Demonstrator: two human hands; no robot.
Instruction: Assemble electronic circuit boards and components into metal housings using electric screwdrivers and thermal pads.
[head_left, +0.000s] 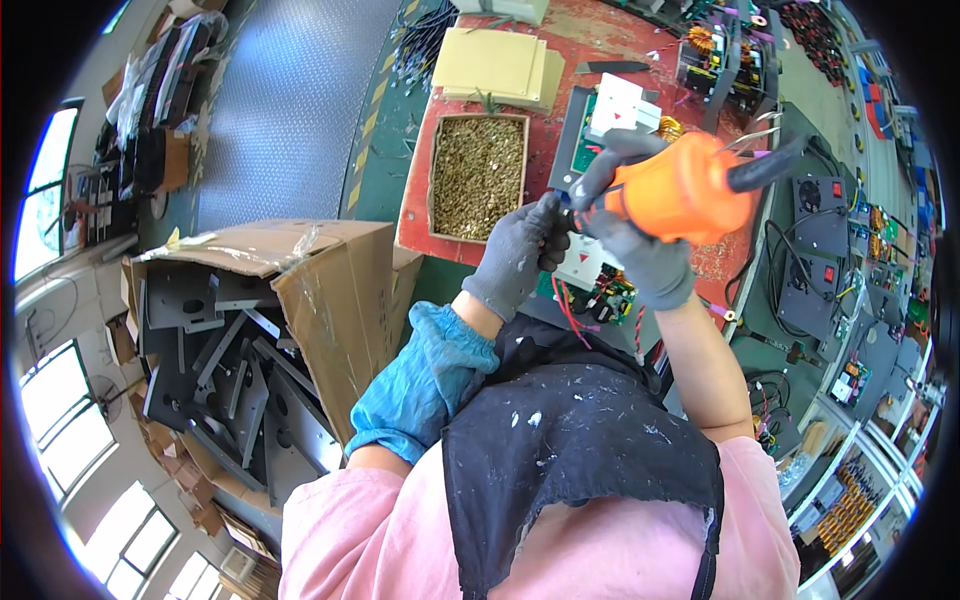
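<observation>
Over the right side of the red table, the right hand's fingers wrapped an orange power tool, seemingly heavy, stiff, best gripped round its body; the left hand's bunched near its tip, any pinch indiscernible.

This is a workshop for putting together electrical gear: a scuffed red table bears heaped small brass-coloured parts, green circuit boards and copper coils, a corded orange power tool is in use, and a cardboard box holds dark metal plates.
</observation>
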